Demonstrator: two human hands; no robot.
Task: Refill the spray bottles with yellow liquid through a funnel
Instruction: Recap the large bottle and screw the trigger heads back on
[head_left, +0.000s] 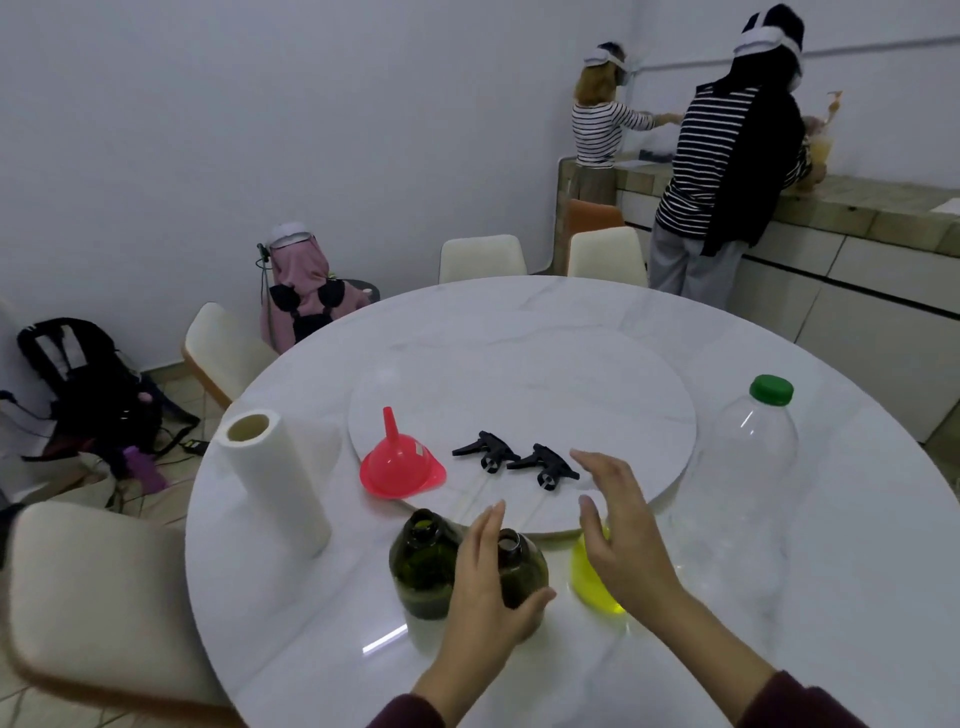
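Note:
Two dark green spray bottles without their heads stand near the table's front edge, one on the left and one on the right. My left hand wraps around the right one, thumb across its front. My right hand hovers open with spread fingers over a clear container of yellow liquid, partly hiding it. A red funnel rests mouth-down on the turntable's edge. Beside it lie two black spray heads with their tubes.
A paper towel roll stands at the left of the white marble table. A big clear bottle with a green cap stands at the right. Cream chairs ring the table. Two people work at the counter at the back right.

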